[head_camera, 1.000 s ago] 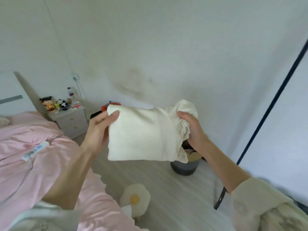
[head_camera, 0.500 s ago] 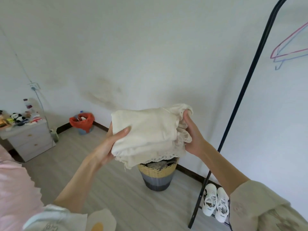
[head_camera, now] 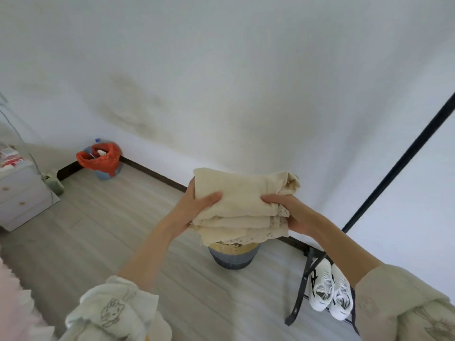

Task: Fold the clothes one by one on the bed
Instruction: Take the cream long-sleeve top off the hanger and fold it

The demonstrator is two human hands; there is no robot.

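Above basket (head_camera: 233,254) | folded garment (head_camera: 242,205) is being held in mid-air | left hand (head_camera: 194,209) is gripping its left edge, thumb on top | right hand (head_camera: 291,212) is gripping its right, lacy edge | shoes (head_camera: 331,294) are sitting by rack (head_camera: 394,163)

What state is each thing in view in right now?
Cream lace-trimmed cloth garment: folded, held up in the air.
Left hand: grips the garment's left side.
Right hand: grips its right side.
Woven yellow-and-grey basket: upright on the floor, below the garment.
Red-bagged bin: open.
White sneakers: paired on the rack.
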